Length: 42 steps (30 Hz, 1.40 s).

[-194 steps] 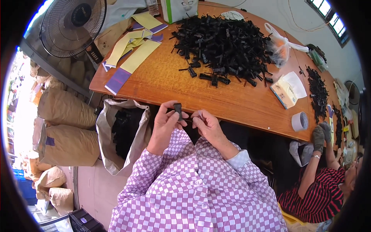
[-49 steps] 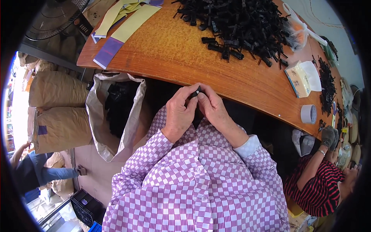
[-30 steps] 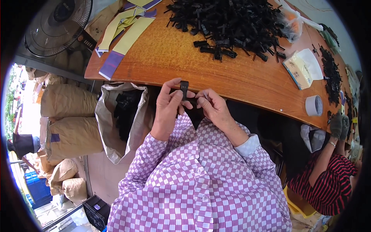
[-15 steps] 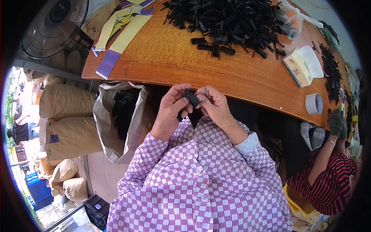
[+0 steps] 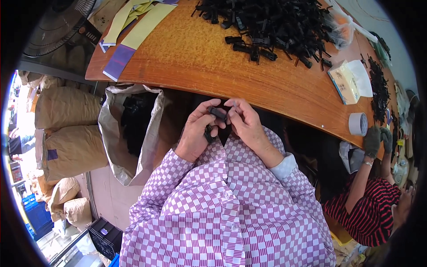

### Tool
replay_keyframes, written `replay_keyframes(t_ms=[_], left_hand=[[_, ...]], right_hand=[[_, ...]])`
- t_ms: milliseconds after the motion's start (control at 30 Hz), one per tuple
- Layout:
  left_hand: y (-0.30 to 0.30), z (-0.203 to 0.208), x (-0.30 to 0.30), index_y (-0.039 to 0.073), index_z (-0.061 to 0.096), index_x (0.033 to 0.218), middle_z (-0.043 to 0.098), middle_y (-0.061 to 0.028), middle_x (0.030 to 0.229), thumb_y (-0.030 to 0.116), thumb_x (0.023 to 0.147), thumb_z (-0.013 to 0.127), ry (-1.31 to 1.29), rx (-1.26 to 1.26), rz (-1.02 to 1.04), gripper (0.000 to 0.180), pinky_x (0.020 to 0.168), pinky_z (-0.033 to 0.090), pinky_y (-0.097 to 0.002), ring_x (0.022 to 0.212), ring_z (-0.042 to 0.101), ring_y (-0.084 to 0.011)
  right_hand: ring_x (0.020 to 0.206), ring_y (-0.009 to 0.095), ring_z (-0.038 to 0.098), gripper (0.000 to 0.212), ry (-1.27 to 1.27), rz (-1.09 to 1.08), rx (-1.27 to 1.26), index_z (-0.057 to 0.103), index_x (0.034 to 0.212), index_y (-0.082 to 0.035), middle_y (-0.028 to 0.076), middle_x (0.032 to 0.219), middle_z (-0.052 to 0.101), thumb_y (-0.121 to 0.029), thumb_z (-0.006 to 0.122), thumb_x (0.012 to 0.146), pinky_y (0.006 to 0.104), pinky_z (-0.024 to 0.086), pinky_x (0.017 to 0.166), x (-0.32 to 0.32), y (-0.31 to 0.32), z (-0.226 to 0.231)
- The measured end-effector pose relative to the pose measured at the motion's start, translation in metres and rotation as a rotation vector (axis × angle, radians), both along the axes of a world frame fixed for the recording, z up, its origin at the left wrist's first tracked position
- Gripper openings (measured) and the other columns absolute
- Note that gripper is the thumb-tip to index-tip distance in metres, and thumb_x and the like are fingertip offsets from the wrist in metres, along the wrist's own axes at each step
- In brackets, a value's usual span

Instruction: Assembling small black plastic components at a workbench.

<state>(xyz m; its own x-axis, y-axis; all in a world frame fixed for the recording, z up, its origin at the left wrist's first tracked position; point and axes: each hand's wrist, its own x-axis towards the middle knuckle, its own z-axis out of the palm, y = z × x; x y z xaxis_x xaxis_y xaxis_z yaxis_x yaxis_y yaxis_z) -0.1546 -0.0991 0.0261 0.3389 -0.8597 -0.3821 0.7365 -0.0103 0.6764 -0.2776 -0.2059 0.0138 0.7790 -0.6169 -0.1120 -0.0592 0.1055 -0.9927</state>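
You held a black part (image 5: 217, 113) in your left hand (image 5: 194, 131), just short of the table (image 5: 178, 60); right hand (image 5: 247, 125) at its end, grip unclear. Black pile (image 5: 280, 26), tissue pack (image 5: 344, 83), tape roll (image 5: 357, 124) sat on top; open sack (image 5: 152, 138) stood left, co-worker (image 5: 371, 209) right.

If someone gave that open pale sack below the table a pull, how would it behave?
The sack would probably buckle, since its rim looks creased and uneven. The dark items inside could shift and add weight, though how much isn't clear.
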Motion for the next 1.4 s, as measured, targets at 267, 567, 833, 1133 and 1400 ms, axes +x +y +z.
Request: replay_keyframes(t_ms=[267,567,833,1133,1400], left_hand=[[-0.008,0.005,0.016,0.001,0.054,0.116,0.06,-0.0049,0.084,0.005,0.093,0.045,-0.124,-0.02,0.016,0.025,0.05,0.04,-0.0176,0.064,0.057,-0.0088],[-0.024,0.033,0.048,0.001,0.05,0.101,0.054,-0.0023,0.075,-0.002,0.087,0.041,-0.474,0.2,-0.122,0.018,0.051,0.041,-0.0203,0.057,0.049,-0.0066],[-0.049,0.048,0.066,0.001,0.048,0.112,0.054,-0.0077,0.067,-0.007,0.086,0.04,-0.842,0.223,-0.061,0.029,0.05,0.041,-0.0255,0.053,0.052,-0.0113],[-0.069,0.064,0.085,0.003,0.038,0.132,0.056,-0.005,0.085,-0.013,0.083,0.039,-0.827,0.22,-0.309,0.051,0.064,0.046,-0.0243,0.072,0.055,-0.0097],[-0.078,0.035,0.092,0.003,0.04,0.127,0.059,-0.0085,0.093,-0.008,0.087,0.052,-0.769,0.044,-0.223,0.043,0.067,0.05,-0.0241,0.079,0.061,-0.0112]], right_hand=[[0.062,0.001,0.041,0.022,-0.093,0.064,-0.035,0.055,0.114,-0.002,-0.003,0.079,0.051,-0.01,0.055,0.094,0.0158,0.033,0.054,0.007,-0.006,0.015],[0.065,0.009,0.046,0.015,-0.109,0.202,-0.329,0.062,0.1,-0.001,0.001,0.073,0.051,0.0,0.062,0.085,0.0226,0.038,0.058,0.041,-0.034,0.044],[0.065,0.007,0.048,0.009,-0.086,0.201,-0.144,0.058,0.095,-0.001,0.0,0.072,0.051,0.001,0.061,0.087,0.0217,0.039,0.057,0.071,-0.051,0.043],[0.057,0.003,0.044,0.014,-0.077,0.105,0.394,0.047,0.103,-0.004,-0.004,0.071,0.048,-0.001,0.055,0.092,0.0173,0.035,0.05,0.088,-0.06,0.031],[0.056,0.001,0.041,0.007,-0.065,0.079,0.388,0.048,0.1,-0.004,-0.005,0.07,0.047,-0.005,0.053,0.094,0.0168,0.031,0.048,0.092,-0.072,0.03]])
